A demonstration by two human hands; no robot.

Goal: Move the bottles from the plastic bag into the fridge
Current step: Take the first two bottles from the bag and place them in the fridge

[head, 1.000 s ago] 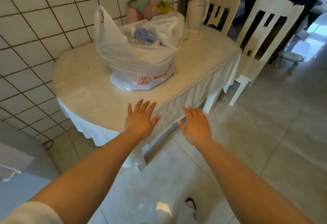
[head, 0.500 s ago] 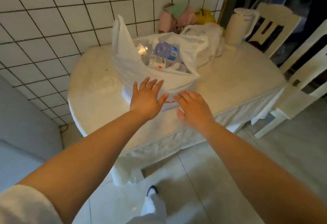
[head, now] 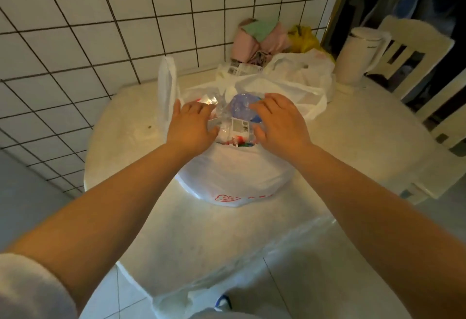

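Observation:
A white plastic bag [head: 234,180] with red print stands on the round table [head: 353,157], its mouth open. Several bottles lie inside: a blue-tinted bottle [head: 239,107], a white-labelled bottle [head: 237,129] and a clear bottle [head: 210,100]. My left hand [head: 191,124] reaches into the bag's left side, its fairly straight fingers touching the clear bottle. My right hand [head: 280,122] lies on the right side, fingers and thumb curled round the blue-tinted bottle. The fridge is out of view.
A tiled wall [head: 100,28] runs behind the table. At the back sit another white bag [head: 302,71], pink and green cloth [head: 259,36], a yellow bag [head: 302,39] and a white kettle [head: 358,56]. White chairs [head: 413,51] stand at the right.
I have stepped closer to the table. Both hands have gone forward from in front of the bag into its open mouth and now lie on the bottles.

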